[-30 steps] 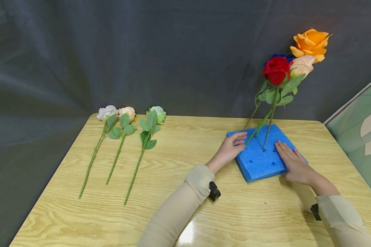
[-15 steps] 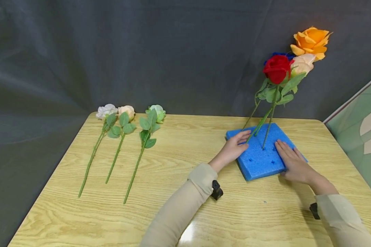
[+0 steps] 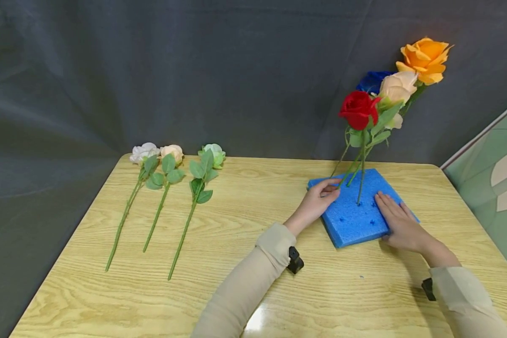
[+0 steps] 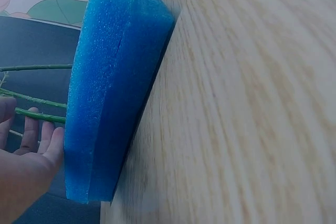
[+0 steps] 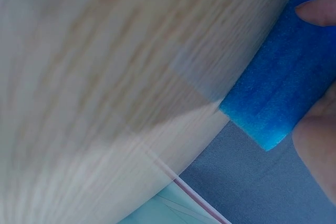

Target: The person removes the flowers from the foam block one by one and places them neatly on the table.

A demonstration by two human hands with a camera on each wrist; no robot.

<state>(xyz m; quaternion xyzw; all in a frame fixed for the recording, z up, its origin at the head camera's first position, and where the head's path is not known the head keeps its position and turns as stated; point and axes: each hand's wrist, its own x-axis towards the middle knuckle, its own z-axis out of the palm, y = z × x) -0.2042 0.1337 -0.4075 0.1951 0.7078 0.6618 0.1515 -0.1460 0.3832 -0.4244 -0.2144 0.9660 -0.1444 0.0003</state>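
Observation:
A blue foam block (image 3: pixel 355 230) lies on the table with several artificial roses standing in it. My left hand (image 3: pixel 314 206) is at its left edge, thumb and fingers pinching a green stem (image 4: pixel 42 115) low down, just above the foam. That stem appears to lead up to the peach rose (image 3: pixel 397 88). Beside it are a red rose (image 3: pixel 358 110), a blue rose (image 3: pixel 372 82) and an orange rose (image 3: pixel 424 61). My right hand (image 3: pixel 401 225) presses on the block's right side with straight fingers on top; its thumb (image 5: pixel 317 11) touches the side face.
Left on the wooden table (image 3: pixel 245 206) lie a white rose (image 3: pixel 145 152), a pale peach rose (image 3: pixel 173 154) and a pale green rose (image 3: pixel 214 155), stems toward me. A dark curtain (image 3: pixel 253 80) hangs behind. A green patterned panel (image 3: pixel 498 188) stands at the right.
The red and peach roses have shifted left, the red one also lower, showing more of the blue rose. My left hand has moved slightly right along the block's edge. My right hand stays put.

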